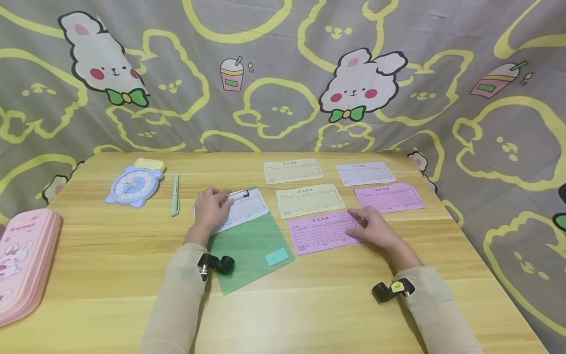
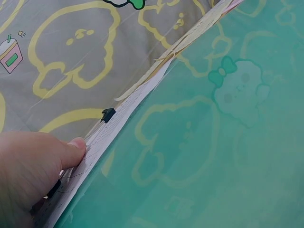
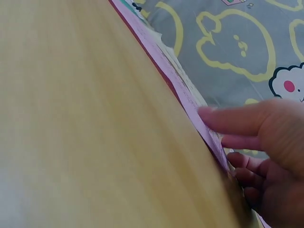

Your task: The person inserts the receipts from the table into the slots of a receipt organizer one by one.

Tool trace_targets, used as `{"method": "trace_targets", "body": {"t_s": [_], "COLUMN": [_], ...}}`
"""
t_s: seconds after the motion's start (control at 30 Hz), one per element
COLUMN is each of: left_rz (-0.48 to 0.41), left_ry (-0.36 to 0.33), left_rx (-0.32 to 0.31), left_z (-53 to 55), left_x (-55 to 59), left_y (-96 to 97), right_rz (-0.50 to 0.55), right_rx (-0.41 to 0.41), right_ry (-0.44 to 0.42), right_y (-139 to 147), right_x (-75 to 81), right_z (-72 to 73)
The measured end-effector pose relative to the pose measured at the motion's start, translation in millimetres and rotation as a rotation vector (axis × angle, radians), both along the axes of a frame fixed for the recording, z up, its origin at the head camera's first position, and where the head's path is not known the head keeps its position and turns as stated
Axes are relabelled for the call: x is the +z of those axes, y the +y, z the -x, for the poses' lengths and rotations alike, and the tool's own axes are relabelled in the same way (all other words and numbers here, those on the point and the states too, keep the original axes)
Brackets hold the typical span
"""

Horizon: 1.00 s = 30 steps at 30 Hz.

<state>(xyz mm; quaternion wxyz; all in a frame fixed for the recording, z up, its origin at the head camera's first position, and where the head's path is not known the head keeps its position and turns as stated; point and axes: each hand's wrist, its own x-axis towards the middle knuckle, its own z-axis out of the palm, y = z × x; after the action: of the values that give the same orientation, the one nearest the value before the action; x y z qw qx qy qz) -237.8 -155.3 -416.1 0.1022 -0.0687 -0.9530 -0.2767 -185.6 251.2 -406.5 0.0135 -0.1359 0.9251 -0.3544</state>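
1. Near purple slip point(image 1: 315, 235): from the right hand point(image 1: 376, 229), toward 9 o'clock, the left hand point(image 1: 210, 210) farther off; long axis nearly 9-to-3.
2. Right fingers: apart, bent, touching its 3-o'clock end.
3. Left hand: over the clip point(image 1: 241, 194), at the slip's 10 o'clock; I cannot tell whether it grips.

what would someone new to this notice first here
Probably the grey fabric backdrop printed with white rabbits and yellow outlines, behind the table. Next, the translucent green rectangular clipboard near the table's middle, with the left hand at its metal clip, and the purple-pink paper form beside it, under the right hand. Then the pink rabbit-print case at the far left.
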Motion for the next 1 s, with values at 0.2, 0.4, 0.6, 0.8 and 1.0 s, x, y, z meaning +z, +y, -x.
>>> {"method": "trace_targets", "body": {"t_s": [0.2, 0.4, 0.6, 0.8, 1.0], "left_rz": [0.007, 0.007, 0.005, 0.011, 0.004], "left_ry": [-0.006, -0.015, -0.017, -0.022, -0.028], "left_rx": [0.010, 0.012, 0.008, 0.014, 0.019], "left_z": [-0.1, -0.1, -0.8, -1.4, -0.8], "left_x": [0.4, 0.5, 0.4, 0.6, 0.0], "left_y": [-0.6, 0.3, 1.4, 1.2, 1.4], "right_rz": [-0.056, -0.084, -0.055, 0.006, 0.110], "right_rx": [-0.011, -0.030, -0.027, -0.015, -0.046], "right_ry": [-0.009, 0.008, 0.046, 0.075, 0.060], "right_y": [-2.0, -3.5, -4.4, -4.8, 0.0], "right_x": [-0.9, 2.1, 1.7, -2.5, -4.0], "right_z": [-0.2, -3.5, -5.9, -3.9, -2.3]}}
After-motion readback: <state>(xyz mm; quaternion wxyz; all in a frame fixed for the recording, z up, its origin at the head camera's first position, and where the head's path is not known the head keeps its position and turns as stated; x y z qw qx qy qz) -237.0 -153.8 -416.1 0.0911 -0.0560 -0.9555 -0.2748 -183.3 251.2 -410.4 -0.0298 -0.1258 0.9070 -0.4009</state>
